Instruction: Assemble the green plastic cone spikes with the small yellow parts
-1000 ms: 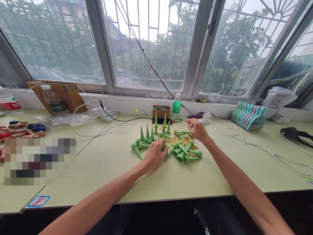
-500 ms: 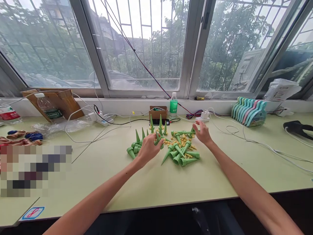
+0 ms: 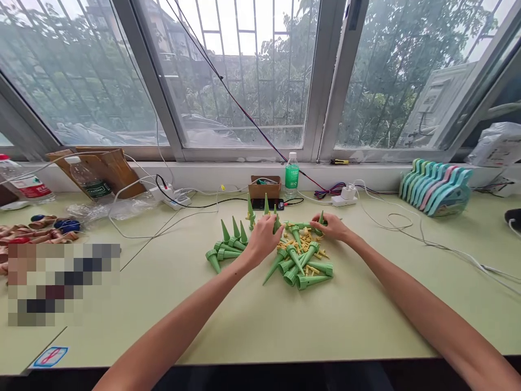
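My left hand [image 3: 265, 239] is curled round a green plastic watering spike [image 3: 277, 222], whose tip shows by the fingers. Other green spikes [image 3: 266, 205] stand points-up just behind it. My right hand [image 3: 331, 226] pinches another upright green spike [image 3: 321, 218] at the far right of the pile. Between and below the hands lies a loose heap of green spikes [image 3: 302, 260], mixed with small yellow plastic pieces [image 3: 310, 240]. Left of my left hand, more spikes [image 3: 223, 253] lie on their sides, with several [image 3: 234, 228] standing behind them.
A small cardboard box [image 3: 264, 187], a phone [image 3: 260, 204] and a green-labelled bottle [image 3: 292, 176] stand at the back. Power strips [image 3: 344, 200] and white cables [image 3: 401, 228] run along the table [image 3: 244, 326]. A row of pastel plastic items [image 3: 435, 187] stands at the right.
My left hand has moved slightly right and back, towards the standing spikes. My right hand, earlier raised with fingers apart, has lowered and closed on a spike. The camera view has shifted a little.
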### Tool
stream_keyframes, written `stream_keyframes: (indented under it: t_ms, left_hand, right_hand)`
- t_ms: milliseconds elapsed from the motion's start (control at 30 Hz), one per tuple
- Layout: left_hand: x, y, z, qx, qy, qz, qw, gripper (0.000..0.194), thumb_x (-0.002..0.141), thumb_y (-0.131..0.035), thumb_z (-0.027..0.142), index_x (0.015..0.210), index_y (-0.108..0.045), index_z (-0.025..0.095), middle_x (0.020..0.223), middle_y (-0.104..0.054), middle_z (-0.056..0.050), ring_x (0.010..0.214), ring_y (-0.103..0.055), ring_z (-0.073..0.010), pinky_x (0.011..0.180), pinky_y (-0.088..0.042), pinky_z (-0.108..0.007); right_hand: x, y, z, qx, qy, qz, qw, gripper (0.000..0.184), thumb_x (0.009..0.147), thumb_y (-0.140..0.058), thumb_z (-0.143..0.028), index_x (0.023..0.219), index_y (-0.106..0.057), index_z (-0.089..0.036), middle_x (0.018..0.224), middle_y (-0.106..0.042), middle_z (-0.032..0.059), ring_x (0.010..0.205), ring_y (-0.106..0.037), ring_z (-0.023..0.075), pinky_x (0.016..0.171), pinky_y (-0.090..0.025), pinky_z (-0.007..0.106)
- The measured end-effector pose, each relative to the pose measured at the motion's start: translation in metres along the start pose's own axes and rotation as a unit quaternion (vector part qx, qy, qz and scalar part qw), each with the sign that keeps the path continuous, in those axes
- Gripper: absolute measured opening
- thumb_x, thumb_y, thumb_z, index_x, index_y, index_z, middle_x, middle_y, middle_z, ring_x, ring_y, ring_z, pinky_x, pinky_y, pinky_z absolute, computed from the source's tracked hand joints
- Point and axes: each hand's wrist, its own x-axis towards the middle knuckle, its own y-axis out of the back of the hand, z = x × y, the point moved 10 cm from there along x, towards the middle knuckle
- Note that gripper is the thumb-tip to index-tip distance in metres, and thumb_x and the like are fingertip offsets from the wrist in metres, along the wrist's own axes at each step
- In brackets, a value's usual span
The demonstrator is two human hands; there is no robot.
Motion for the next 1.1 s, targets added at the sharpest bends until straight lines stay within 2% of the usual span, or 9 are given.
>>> stream_keyframes:
  t_ms: [233, 367, 467, 567, 633, 733, 800, 900, 1100]
  left_hand:
    - [-0.001, -0.020, 0.001, 0.011, 0.006, 0.001, 1.000, 0.020, 0.091, -0.053, 0.032, 0.101, -0.059, 0.016, 0.097, -0.061, -0.009, 0.088, -0.062, -0.0222, 0.075, -0.049, -0.033]
    - [-0.005, -0.027, -0.002, 0.022, 0.019, -0.011, 1.000, 0.020, 0.091, -0.053, 0.032, 0.102, -0.058, 0.016, 0.095, -0.061, -0.010, 0.086, -0.063, -0.0227, 0.073, -0.049, -0.032]
    - [-0.007, -0.027, -0.002, 0.011, 0.018, -0.008, 1.000, 0.020, 0.092, -0.052, 0.032, 0.103, -0.057, 0.017, 0.096, -0.060, -0.010, 0.088, -0.063, -0.0222, 0.074, -0.049, -0.031]
    - [-0.009, -0.026, -0.003, 0.004, 0.010, 0.002, 1.000, 0.020, 0.092, -0.051, 0.032, 0.103, -0.057, 0.017, 0.095, -0.060, -0.009, 0.086, -0.062, -0.0207, 0.074, -0.049, -0.031]
    - [-0.010, -0.024, -0.005, 0.003, 0.006, 0.012, 1.000, 0.019, 0.092, -0.050, 0.032, 0.102, -0.056, 0.017, 0.094, -0.059, -0.008, 0.084, -0.061, -0.0199, 0.073, -0.048, -0.031]
    - [-0.011, -0.021, -0.007, -0.003, 0.003, 0.031, 0.999, 0.020, 0.093, -0.050, 0.033, 0.102, -0.056, 0.016, 0.093, -0.060, -0.009, 0.082, -0.060, -0.0199, 0.073, -0.048, -0.031]
    - [-0.011, -0.019, -0.009, -0.007, 0.000, 0.041, 0.999, 0.021, 0.092, -0.050, 0.032, 0.104, -0.056, 0.015, 0.096, -0.060, -0.010, 0.083, -0.060, -0.0203, 0.074, -0.048, -0.032]
    - [-0.012, -0.018, -0.010, -0.009, -0.002, 0.045, 0.999, 0.018, 0.092, -0.051, 0.029, 0.101, -0.057, 0.016, 0.092, -0.060, -0.009, 0.083, -0.059, -0.0203, 0.076, -0.047, -0.032]
    - [-0.011, -0.018, -0.009, -0.009, 0.003, 0.040, 0.999, 0.016, 0.091, -0.050, 0.027, 0.097, -0.057, 0.014, 0.087, -0.059, -0.009, 0.081, -0.058, -0.0209, 0.074, -0.046, -0.032]
  right_hand:
    - [0.013, -0.004, 0.003, 0.034, 0.011, 0.009, 0.999, 0.040, 0.087, -0.053, -0.052, 0.093, -0.067, -0.015, 0.092, -0.071, 0.0069, 0.083, -0.063, 0.0179, 0.077, -0.045, 0.027]
    - [0.012, -0.005, 0.005, 0.047, 0.006, 0.047, 0.998, 0.044, 0.085, -0.057, -0.052, 0.105, -0.062, -0.013, 0.099, -0.070, 0.0106, 0.090, -0.064, 0.0211, 0.083, -0.045, 0.032]
    - [-0.004, 0.022, -0.004, 0.000, -0.003, 0.197, 0.980, 0.053, 0.084, -0.057, -0.054, 0.118, -0.055, -0.013, 0.113, -0.065, 0.0150, 0.107, -0.058, 0.0271, 0.096, -0.040, 0.041]
    - [-0.035, 0.051, -0.024, -0.031, -0.037, 0.361, 0.931, 0.038, 0.095, -0.039, -0.043, 0.115, -0.054, -0.014, 0.111, -0.062, 0.0165, 0.106, -0.057, 0.0255, 0.095, -0.041, 0.040]
    - [-0.036, 0.044, -0.046, -0.028, -0.009, 0.320, 0.947, 0.032, 0.098, -0.035, -0.035, 0.108, -0.057, -0.015, 0.103, -0.064, 0.0139, 0.096, -0.059, 0.0226, 0.089, -0.044, 0.035]
    - [-0.023, 0.001, -0.082, -0.014, 0.078, 0.109, 0.991, 0.025, 0.096, -0.040, -0.025, 0.103, -0.062, -0.016, 0.100, -0.067, 0.0104, 0.092, -0.061, 0.0195, 0.084, -0.045, 0.029]
    - [-0.019, -0.018, -0.087, -0.043, 0.075, 0.040, 0.995, 0.026, 0.094, -0.040, -0.017, 0.101, -0.065, -0.015, 0.101, -0.068, 0.0109, 0.094, -0.061, 0.0191, 0.085, -0.044, 0.027]
    - [-0.014, -0.029, -0.079, -0.093, 0.036, 0.012, 0.995, 0.028, 0.091, -0.041, -0.010, 0.107, -0.064, -0.013, 0.105, -0.067, 0.0127, 0.099, -0.061, 0.0192, 0.088, -0.043, 0.026]
    - [-0.007, -0.023, -0.073, -0.140, 0.016, 0.029, 0.990, 0.036, 0.084, -0.041, -0.002, 0.112, -0.062, -0.011, 0.108, -0.068, 0.0127, 0.101, -0.060, 0.0197, 0.089, -0.042, 0.025]
